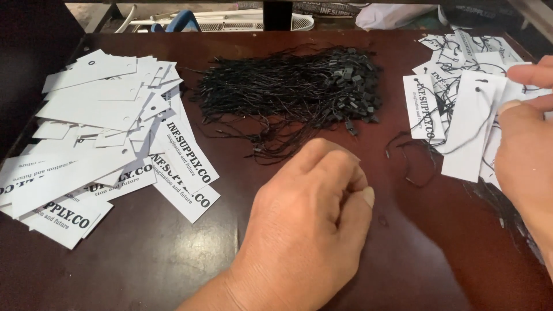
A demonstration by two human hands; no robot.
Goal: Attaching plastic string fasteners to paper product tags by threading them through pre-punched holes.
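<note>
Two white tag piles [103,138] [461,103], one black string heap [294,92] between.

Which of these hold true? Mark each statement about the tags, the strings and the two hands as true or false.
1. The black hang strings lie in a pile between two heaps of white tags. True.
2. The left hand holds a pair of scissors. False: it is curled into a loose fist above the table, no tool seen.
3. The right hand touches the strung tags. True.
4. The left tag pile is already strung. False: its holes are empty.
</note>
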